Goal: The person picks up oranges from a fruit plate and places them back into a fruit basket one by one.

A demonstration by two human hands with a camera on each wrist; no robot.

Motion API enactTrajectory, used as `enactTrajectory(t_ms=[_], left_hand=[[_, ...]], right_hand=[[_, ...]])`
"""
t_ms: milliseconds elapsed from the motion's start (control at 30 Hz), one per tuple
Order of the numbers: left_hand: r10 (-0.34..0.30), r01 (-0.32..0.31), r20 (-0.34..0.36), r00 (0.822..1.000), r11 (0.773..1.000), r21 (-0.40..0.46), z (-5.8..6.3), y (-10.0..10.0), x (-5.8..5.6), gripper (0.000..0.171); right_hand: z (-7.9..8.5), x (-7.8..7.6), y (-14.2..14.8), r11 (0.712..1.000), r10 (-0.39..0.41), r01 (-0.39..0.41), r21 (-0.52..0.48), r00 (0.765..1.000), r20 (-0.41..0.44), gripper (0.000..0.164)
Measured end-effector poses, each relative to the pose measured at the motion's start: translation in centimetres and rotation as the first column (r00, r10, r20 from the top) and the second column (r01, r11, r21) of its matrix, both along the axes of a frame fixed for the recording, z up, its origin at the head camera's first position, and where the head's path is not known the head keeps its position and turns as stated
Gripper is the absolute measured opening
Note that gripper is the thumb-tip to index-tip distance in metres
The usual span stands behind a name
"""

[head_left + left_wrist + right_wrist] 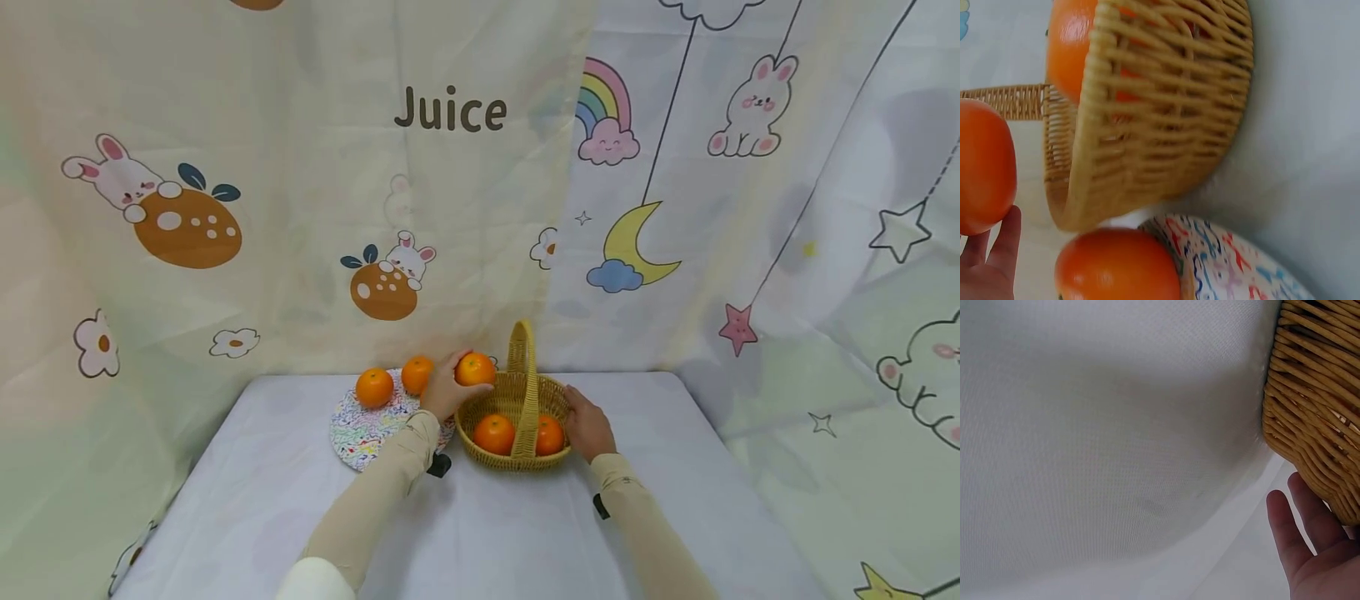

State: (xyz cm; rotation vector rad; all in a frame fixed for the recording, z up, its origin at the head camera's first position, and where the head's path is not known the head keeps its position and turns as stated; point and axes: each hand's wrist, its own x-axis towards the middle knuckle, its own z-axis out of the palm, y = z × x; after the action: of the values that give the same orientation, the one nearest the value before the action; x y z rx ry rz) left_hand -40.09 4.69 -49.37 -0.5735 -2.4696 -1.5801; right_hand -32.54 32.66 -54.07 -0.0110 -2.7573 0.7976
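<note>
My left hand (pixel 447 387) holds an orange (pixel 476 369) above the left rim of a wicker basket (pixel 491 461); the left wrist view shows fingertips under this orange (pixel 985 169). Inside the basket lie two oranges, one left of the tall handle (pixel 494 434) and one partly behind it (pixel 550 435). On the right, my right hand (pixel 590 423) grips the basket's rim; in the right wrist view two of its fingers (pixel 1307 519) extend along the woven side, the thumb out of sight. Left of the basket, a round multicoloured mat (pixel 360 433) bears more oranges (pixel 374 387), partly hidden by my left hand.
A white cloth covers the table (pixel 510 533). Right behind it hangs a printed curtain (pixel 315 167) with rabbits and the word Juice. The basket's upright handle (pixel 529 375) arches over its middle. The mat's edge lies close against the basket's left side.
</note>
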Motion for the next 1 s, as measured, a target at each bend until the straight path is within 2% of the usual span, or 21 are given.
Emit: enactTrajectory(t_ms=[100, 267, 467, 633, 800, 1000], left_hand=[[0.001, -0.001, 0.024, 1.000, 1.000, -0.005, -0.1, 0.4, 0.0, 0.082], [-0.009, 0.009, 0.037, 0.999, 1.000, 0.003, -0.7, 1.5, -0.7, 0.084], [-0.041, 0.041, 0.023, 0.999, 0.999, -0.012, -1.2, 2.5, -0.8, 0.086], [-0.011, 0.011, 0.006, 1.000, 1.000, 0.007, -1.6, 3.3, -1.1, 0.084], [0.023, -0.023, 0.025, 0.999, 1.000, 0.006, -2.0, 3.4, -1.0, 0.084], [0.005, -0.005, 0.019, 1.000, 1.000, -0.003, -2.1, 3.5, -0.8, 0.081]], right_hand=[[0.0, -0.1, -0.3, 1.000, 0.005, -0.005, 0.002, 1.000, -0.009, 0.047], [0.5, 0.1, -0.3, 1.000, 0.016, -0.016, 0.026, 1.000, -0.008, 0.047], [0.4, 0.2, -0.2, 1.000, 0.018, -0.018, 0.008, 1.000, 0.002, 0.047], [0.0, 0.0, 0.2, 1.000, 0.015, -0.014, 0.019, 1.000, -0.017, 0.047], [-0.1, 0.0, 0.1, 1.000, 0.014, -0.014, 0.015, 1.000, -0.015, 0.047], [0.0, 0.0, -0.1, 1.000, 0.001, -0.001, 0.029, 1.000, -0.004, 0.047]])
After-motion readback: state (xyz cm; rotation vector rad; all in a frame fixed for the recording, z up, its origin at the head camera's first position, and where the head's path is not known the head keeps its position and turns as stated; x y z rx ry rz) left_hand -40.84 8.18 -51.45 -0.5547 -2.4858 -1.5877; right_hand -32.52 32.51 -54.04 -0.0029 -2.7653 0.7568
